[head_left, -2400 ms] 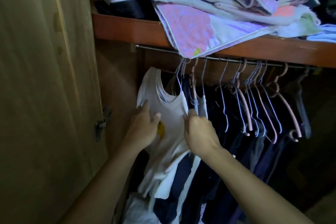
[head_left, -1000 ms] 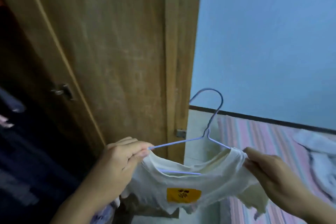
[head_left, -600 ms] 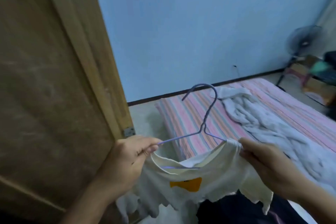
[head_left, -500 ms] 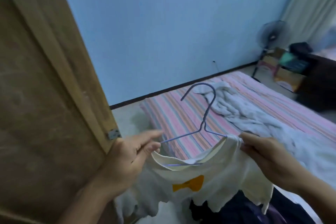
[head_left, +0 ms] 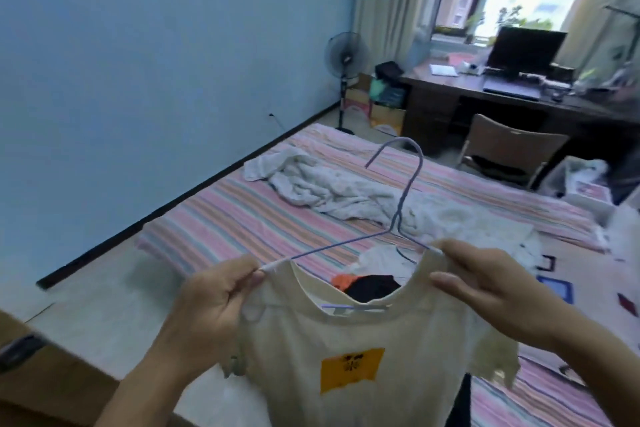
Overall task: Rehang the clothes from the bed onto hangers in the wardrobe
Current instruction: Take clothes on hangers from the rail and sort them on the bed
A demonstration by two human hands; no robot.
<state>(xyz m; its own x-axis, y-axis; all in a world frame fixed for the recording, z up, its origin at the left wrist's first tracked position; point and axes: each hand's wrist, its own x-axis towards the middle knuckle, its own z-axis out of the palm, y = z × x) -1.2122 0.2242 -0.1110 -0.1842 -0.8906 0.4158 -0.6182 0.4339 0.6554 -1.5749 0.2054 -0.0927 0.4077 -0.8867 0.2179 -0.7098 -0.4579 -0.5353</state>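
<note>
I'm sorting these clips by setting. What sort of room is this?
Most likely a bedroom that doubles as a study: a bed with a striped sheet and a crumpled blanket, a desk with a monitor under the window, and a standing fan in the corner.

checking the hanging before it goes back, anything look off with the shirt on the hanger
Yes. The cream shirt sits unevenly on the purple wire hanger: the arm toward the left hand is largely bare, outside the collar.
</note>
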